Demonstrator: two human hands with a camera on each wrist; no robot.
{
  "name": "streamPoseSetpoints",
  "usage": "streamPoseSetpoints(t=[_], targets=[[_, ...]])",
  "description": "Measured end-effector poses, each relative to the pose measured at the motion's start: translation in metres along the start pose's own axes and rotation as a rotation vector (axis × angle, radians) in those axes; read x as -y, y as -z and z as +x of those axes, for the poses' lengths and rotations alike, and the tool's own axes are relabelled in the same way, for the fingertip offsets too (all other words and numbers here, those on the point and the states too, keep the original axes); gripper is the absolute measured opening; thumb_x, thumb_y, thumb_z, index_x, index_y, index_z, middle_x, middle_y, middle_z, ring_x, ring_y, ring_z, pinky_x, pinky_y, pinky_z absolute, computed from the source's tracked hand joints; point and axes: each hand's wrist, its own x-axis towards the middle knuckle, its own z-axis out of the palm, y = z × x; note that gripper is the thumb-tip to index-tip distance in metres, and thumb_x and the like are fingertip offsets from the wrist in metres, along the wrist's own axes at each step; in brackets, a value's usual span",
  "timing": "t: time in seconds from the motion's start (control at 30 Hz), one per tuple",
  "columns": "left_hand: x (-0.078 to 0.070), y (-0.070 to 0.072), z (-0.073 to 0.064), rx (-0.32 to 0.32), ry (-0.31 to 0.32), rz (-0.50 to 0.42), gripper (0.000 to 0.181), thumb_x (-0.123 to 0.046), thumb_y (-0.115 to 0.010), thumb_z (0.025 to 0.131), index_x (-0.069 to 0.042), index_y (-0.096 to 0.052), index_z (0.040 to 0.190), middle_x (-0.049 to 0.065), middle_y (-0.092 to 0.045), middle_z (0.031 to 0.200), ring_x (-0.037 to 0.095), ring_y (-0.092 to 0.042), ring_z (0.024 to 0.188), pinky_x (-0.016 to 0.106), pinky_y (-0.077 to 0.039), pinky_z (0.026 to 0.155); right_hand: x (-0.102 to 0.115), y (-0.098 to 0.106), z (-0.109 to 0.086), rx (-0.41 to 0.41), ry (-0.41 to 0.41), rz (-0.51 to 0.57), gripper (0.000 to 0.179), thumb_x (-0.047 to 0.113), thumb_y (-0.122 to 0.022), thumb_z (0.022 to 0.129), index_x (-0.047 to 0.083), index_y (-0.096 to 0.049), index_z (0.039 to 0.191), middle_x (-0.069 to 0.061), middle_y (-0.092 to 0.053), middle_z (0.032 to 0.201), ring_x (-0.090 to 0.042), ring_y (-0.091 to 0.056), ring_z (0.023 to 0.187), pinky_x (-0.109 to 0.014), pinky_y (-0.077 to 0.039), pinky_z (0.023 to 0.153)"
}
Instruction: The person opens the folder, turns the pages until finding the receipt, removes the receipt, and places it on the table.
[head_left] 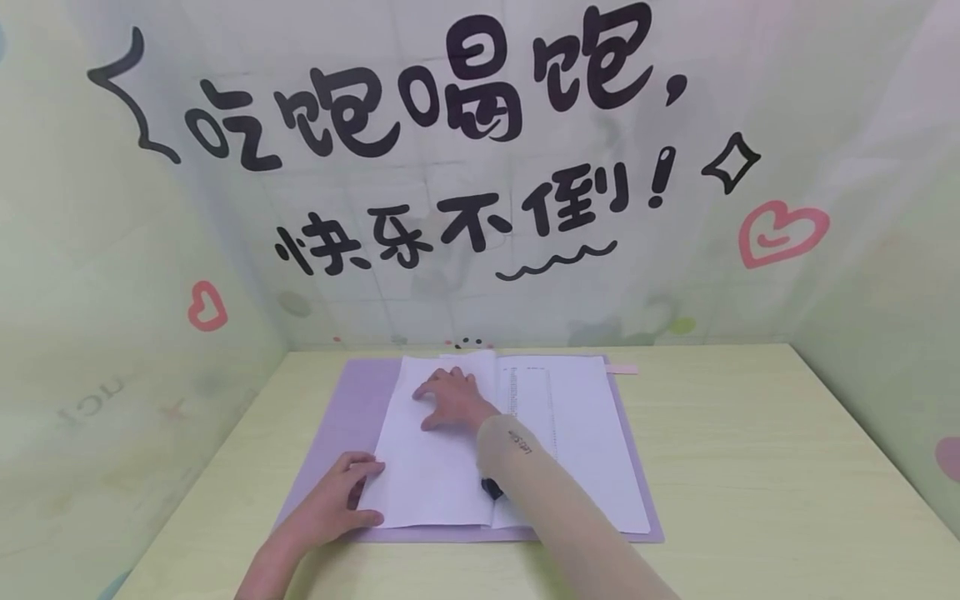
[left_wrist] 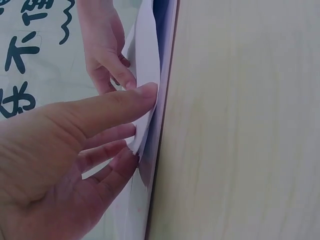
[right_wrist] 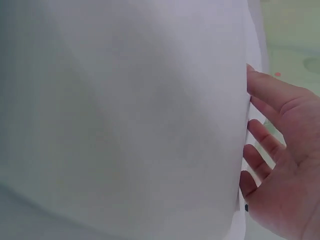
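A lilac folder (head_left: 363,392) lies spread on the table with white paper inside it. Plain white sheets (head_left: 427,483) cover much of its left half, and a page with faint print (head_left: 588,433) lies at the right. My left hand (head_left: 337,500) touches the lower left edge of the sheets, thumb and fingers spread apart; the left wrist view shows the thumb against the paper's edge. Higher on the same sheets, my right hand (head_left: 453,396) rests with spread, slightly bent fingertips. Its forearm hides part of the printed page. Near the fold shows a small black part (head_left: 491,488).
A pink tab (head_left: 622,369) sticks out at the folder's upper right. The pale wooden table (head_left: 750,467) extends to both sides. Printed wall sheets with lettering and hearts (head_left: 783,233) stand behind and beside it.
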Motion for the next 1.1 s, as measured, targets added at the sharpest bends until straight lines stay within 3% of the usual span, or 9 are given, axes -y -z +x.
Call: streamPoseSetpoints(t=[0.13,0.57,0.73,1.1], targets=[[-0.001,-0.001,-0.001,-0.02,-0.038,0.048,0.065,-0.026,-0.087,0.069,0.001,-0.064,0.124,0.015,-0.057,0.131,0.038,-0.056,0.12,0.054,-0.047,0.101,-0.002,-0.002,-0.001,0.025,-0.033,0.013,0.051,0.04,-0.077,0.083,0.035,-0.062,0.131,0.001,-0.052,0.143,-0.024,-0.043,0.128,-0.039,-0.037,0.101],[-0.01,0.001,-0.002,0.004,-0.037,0.146,0.061,-0.024,-0.087,0.07,0.002,-0.066,0.12,0.018,-0.064,0.13,0.042,-0.057,0.122,0.056,-0.044,0.104,-0.005,0.007,-0.01,0.139,-0.004,0.046,0.065,0.041,-0.076,0.083,0.035,-0.051,0.143,0.003,-0.04,0.155,-0.025,-0.036,0.141,-0.046,-0.032,0.116],[-0.012,0.002,-0.001,0.029,-0.017,0.14,0.062,-0.025,-0.087,0.071,0.002,-0.065,0.122,0.018,-0.063,0.132,0.043,-0.056,0.125,0.056,-0.044,0.106,-0.003,0.011,-0.013,0.158,-0.007,0.053,0.067,0.04,-0.076,0.083,0.034,-0.05,0.144,0.005,-0.039,0.157,-0.025,-0.033,0.144,-0.049,-0.03,0.118],[-0.009,0.0,-0.002,-0.019,-0.021,0.116,0.059,-0.022,-0.087,0.069,-0.001,-0.066,0.12,0.014,-0.064,0.129,0.038,-0.059,0.12,0.054,-0.046,0.104,-0.006,0.006,-0.011,0.162,-0.002,0.03,0.068,0.041,-0.075,0.085,0.035,-0.047,0.146,0.005,-0.037,0.158,-0.026,-0.033,0.144,-0.05,-0.03,0.118]])
